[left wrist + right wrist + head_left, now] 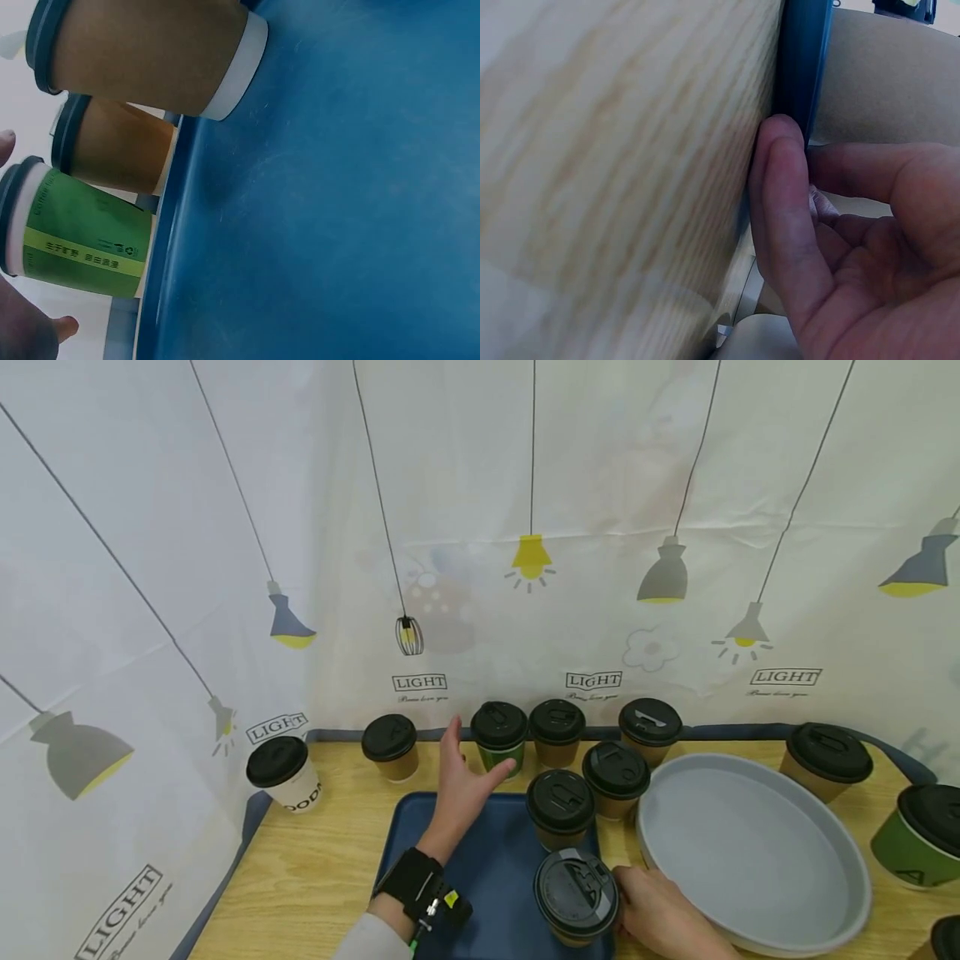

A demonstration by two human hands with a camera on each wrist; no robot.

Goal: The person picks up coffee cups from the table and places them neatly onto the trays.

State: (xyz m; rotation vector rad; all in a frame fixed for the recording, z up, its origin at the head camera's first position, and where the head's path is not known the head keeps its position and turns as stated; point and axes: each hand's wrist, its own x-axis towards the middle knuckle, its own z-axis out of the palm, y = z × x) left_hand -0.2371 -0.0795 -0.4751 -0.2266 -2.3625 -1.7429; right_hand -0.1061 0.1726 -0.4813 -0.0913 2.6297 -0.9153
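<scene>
My left hand (463,789) reaches over the blue tray (487,881) with thumb and fingers spread. Just beyond it, at the tray's far edge, stands a green paper cup (501,758) with a black lid; the left wrist view shows a gap between the fingers and this green cup (86,232). My right hand (660,906) pinches the tray's right rim (802,67), thumb above and fingers beneath. Close beside that thumb is a brown lidded cup (576,897) on the tray. Another brown cup (561,810) stands on the tray behind it.
Several lidded cups line the back of the wooden table (300,868), among them a white cup (288,781) at left. A round grey tray (750,852) lies to the right, with a brown cup (825,760) and a green cup (918,839) beyond. A printed cloth (480,635) hangs behind.
</scene>
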